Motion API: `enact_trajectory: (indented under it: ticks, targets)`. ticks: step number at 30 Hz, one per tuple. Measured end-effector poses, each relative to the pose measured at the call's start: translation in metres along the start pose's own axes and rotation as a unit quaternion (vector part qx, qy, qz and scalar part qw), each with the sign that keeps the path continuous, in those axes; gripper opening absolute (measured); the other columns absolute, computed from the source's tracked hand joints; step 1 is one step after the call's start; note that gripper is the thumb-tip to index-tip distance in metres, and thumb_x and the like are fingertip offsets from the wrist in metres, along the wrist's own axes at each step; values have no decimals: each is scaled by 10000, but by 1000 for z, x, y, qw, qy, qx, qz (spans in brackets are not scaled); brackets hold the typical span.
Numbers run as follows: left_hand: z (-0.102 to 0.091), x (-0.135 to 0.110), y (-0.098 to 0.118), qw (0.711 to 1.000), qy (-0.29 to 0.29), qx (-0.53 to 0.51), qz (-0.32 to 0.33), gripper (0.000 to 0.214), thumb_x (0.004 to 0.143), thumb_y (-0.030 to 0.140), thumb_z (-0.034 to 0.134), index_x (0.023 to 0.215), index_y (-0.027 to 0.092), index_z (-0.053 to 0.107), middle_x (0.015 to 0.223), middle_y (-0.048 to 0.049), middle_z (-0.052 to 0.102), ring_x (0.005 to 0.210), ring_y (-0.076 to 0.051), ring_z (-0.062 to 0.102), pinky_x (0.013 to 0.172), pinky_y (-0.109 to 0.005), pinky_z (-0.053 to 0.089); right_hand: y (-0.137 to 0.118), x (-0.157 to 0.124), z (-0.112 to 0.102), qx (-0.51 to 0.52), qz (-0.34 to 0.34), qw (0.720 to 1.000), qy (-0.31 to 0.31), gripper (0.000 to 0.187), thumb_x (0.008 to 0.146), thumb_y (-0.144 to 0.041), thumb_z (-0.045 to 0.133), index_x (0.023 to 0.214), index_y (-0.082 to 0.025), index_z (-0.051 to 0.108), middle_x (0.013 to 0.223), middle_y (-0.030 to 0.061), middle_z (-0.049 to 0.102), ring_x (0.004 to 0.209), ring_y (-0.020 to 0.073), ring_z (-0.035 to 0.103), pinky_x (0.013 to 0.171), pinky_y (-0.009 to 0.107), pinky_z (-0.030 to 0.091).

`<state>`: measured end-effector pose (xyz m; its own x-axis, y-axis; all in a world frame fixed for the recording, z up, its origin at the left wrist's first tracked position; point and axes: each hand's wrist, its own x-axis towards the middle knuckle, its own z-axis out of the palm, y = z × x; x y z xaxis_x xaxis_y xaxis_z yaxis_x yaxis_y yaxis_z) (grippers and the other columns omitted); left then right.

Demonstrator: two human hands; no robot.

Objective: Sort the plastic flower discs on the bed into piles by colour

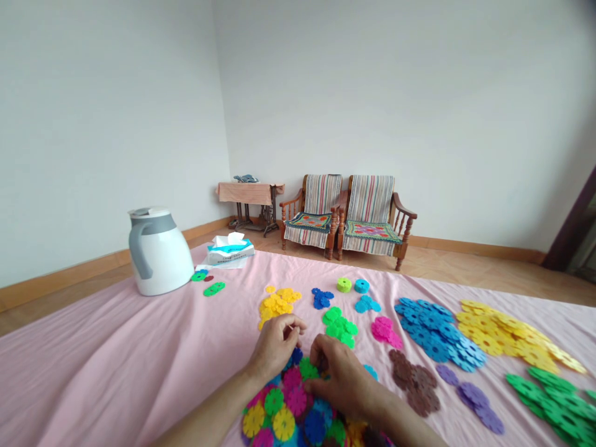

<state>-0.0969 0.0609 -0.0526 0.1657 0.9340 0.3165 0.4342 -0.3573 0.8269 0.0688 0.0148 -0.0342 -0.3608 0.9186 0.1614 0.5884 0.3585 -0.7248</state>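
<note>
A mixed heap of notched plastic discs (284, 397) in pink, green, yellow and blue lies on the pink cloth close to me. Over the heap's far left edge is my left hand (277, 341), its thumb and fingers pinched together; anything between them is too small to make out. My right hand (344, 379) reaches over the heap's right side, thumb and curled index finger apart, near a green disc (308, 369). Just beyond my hands are a yellow disc pile (275, 304), a bright green pile (339, 326) and a dark blue group (322, 298).
Single-colour piles spread to the right: pink (386, 331), brown (414, 382), purple (479, 405), blue (435, 329), yellow (507, 332), green (554, 397). A white jug (162, 257) and tissue pack (230, 249) stand at left. Two wooden chairs (370, 211) are behind the cloth.
</note>
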Motion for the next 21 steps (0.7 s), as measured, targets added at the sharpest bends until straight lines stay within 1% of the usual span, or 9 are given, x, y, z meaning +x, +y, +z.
enact_trajectory:
  ticks: [2,4,7,9,12,14,16,18,21]
  targets:
    - [0,0,-1,1000,0,3,0,217,769,185,443,802,141,653,722,-25,663,575,-134,629,572,-223,472,-1,2,1,16,9,1000,-1,175,580,-73,589,688,-189,513,597,-67,503,564,86,463,495,175,322]
    - [0,0,-2,1000,-1,4,-1,220,762,173,441,806,144,655,734,-25,667,577,-133,630,572,-222,470,0,7,-1,24,19,999,14,137,611,-63,553,649,-187,509,567,-68,505,547,79,481,497,167,334]
    - [0,0,-3,1000,-3,1,5,230,750,147,436,812,147,657,755,-26,671,592,-133,637,587,-223,474,11,14,-8,13,47,996,76,111,669,-84,515,642,-191,503,576,-48,518,564,96,510,520,184,355]
    - [1,0,-5,1000,-1,-1,9,231,754,146,436,816,146,659,753,-27,671,597,-134,640,595,-225,478,21,17,-16,-5,71,990,126,93,710,-111,487,677,-196,505,610,-27,538,592,120,532,545,209,370]
    - [1,1,-7,1000,2,-5,12,228,770,162,439,821,144,660,749,-29,672,590,-134,641,593,-227,481,33,18,-23,-33,90,980,177,99,740,-132,467,786,-187,536,773,29,590,681,157,568,626,261,402]
    - [1,1,-8,1000,4,-7,11,231,771,163,438,826,143,660,754,-31,672,592,-136,644,592,-229,485,33,17,-22,-41,79,981,175,130,736,-133,484,824,-179,568,835,46,595,703,162,576,665,276,416]
    - [1,1,-7,1000,4,-7,9,231,774,168,437,831,141,659,759,-33,673,594,-138,646,586,-229,488,27,14,-15,-42,52,986,152,136,727,-142,517,810,-186,615,817,37,596,725,163,579,699,274,425]
    - [1,0,-5,1000,2,-4,5,230,777,173,438,834,141,658,761,-33,674,591,-138,645,580,-228,489,17,10,-6,-42,23,991,126,154,706,-156,564,812,-212,661,838,30,608,823,180,577,773,280,417]
    - [0,0,-3,1000,3,8,4,224,776,177,446,825,143,662,759,-34,679,600,-139,641,588,-226,488,5,5,4,-58,-7,995,80,228,659,-171,626,863,-253,684,953,24,613,960,213,534,868,313,369]
